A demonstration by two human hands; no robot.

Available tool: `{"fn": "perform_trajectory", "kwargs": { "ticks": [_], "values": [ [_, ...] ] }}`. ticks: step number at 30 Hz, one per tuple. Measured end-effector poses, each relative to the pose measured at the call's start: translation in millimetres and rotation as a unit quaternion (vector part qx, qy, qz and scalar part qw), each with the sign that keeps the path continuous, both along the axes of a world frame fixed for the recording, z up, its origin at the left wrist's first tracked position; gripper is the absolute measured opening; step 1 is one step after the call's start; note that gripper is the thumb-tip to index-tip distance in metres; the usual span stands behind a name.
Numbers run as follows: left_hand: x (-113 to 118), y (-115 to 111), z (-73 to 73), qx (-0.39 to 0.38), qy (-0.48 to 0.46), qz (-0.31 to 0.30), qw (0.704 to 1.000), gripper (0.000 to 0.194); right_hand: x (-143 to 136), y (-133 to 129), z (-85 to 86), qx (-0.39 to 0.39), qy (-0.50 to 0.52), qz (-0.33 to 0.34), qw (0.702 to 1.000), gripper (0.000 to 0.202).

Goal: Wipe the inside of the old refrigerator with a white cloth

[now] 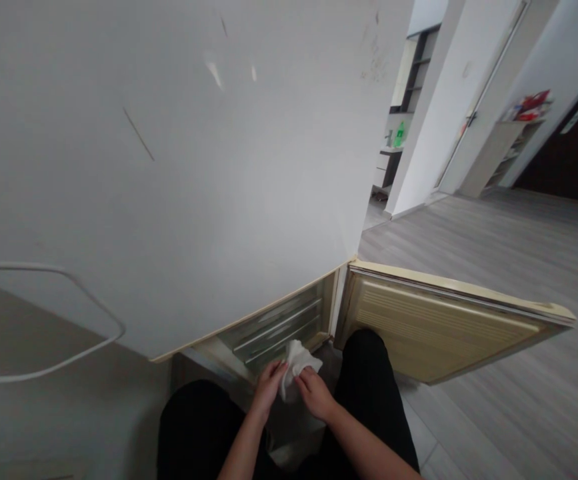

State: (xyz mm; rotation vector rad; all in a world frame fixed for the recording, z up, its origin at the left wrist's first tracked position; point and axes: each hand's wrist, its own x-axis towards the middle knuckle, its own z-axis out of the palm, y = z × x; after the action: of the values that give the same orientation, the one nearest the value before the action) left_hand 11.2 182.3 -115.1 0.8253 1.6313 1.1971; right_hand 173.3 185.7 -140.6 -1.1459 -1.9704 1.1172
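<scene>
Between my knees, both hands hold a crumpled white cloth (296,360). My left hand (270,381) pinches its left edge, and my right hand (313,393) grips it from the lower right. Just beyond the cloth is the open lower compartment of a small fridge (283,327), with ridged shelving inside. Its yellowed door (419,320) stands swung out to the right, beside my right knee. Whether the cloth is damp or dry I cannot tell.
The fridge's broad white top (249,173) fills the area ahead. A white cable (89,300) loops at the left by the wall. Grey plank flooring (469,247) spreads to the right, toward a low shelf (499,147) and a dark door (573,147). A green bottle (399,135) stands in the far room.
</scene>
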Motion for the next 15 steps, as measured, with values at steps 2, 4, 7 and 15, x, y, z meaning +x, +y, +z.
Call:
{"fn": "perform_trajectory", "kwargs": {
  "ticks": [2, 4, 7, 15],
  "values": [
    [-1.6, 1.1, -3.1, 0.025, 0.018, 0.013, 0.999, 0.057, -3.1, 0.5, -7.1, -0.01, -0.01, 0.022, 1.0, 0.027],
    [-2.8, 2.1, -5.6, 0.045, 0.038, 0.023, 0.998, 0.051, -6.7, 1.4, -13.6, -0.03, -0.029, 0.034, 0.999, 0.029],
    [-3.5, 1.4, -7.9, 0.058, 0.072, 0.044, 0.995, 0.045, -10.7, 3.6, -19.1, -0.045, -0.043, 0.042, 0.997, 0.029],
    [4.2, -1.3, -27.4, 0.024, 0.081, 0.085, 0.993, 0.055, -7.7, 3.5, -12.9, -0.043, -0.05, 0.03, 0.997, 0.025]
  ]
}}
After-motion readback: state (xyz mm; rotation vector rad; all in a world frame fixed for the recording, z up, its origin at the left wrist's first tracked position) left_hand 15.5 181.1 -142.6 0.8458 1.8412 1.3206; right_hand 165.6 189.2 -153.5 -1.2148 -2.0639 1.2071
